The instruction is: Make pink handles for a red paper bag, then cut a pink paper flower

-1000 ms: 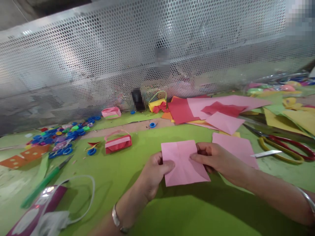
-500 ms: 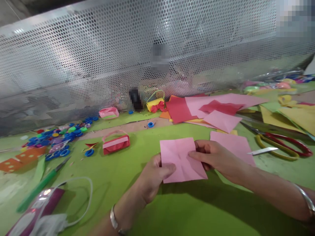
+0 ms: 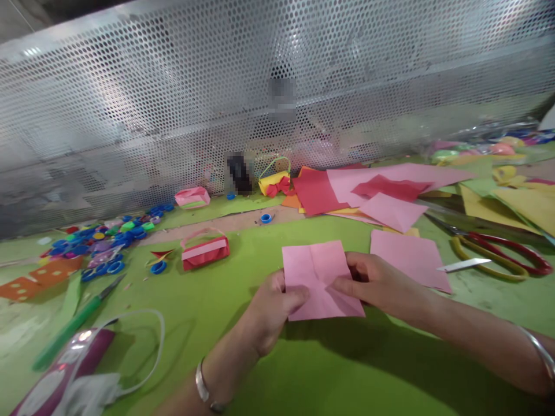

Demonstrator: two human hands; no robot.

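A creased square of pink paper (image 3: 323,263) is held above the green table, with fold lines crossing near its middle. My left hand (image 3: 271,315) pinches its left edge, thumb on top and fingers underneath. At the right edge, my right hand (image 3: 377,280) grips it with the thumb on the face and the other fingers curled behind, partly hidden. Another pink paper square (image 3: 411,260) lies on the table behind my right hand. Farther left sits a small red paper handbag (image 3: 206,253) with a pale pink band and handle.
Scissors (image 3: 503,254) and a white blade (image 3: 463,265) lie at right. Red and pink sheets (image 3: 318,190) are piled at the back by a yellow paper bag (image 3: 273,182). On the left are a green-handled knife (image 3: 71,332), a purple glue gun (image 3: 93,352) and blue rings (image 3: 115,266). A perforated metal panel (image 3: 173,86) stands behind.
My right thumb has slid slightly down the paper, and the sheet's right side bends a little more. My left hand keeps nearly the same hold.
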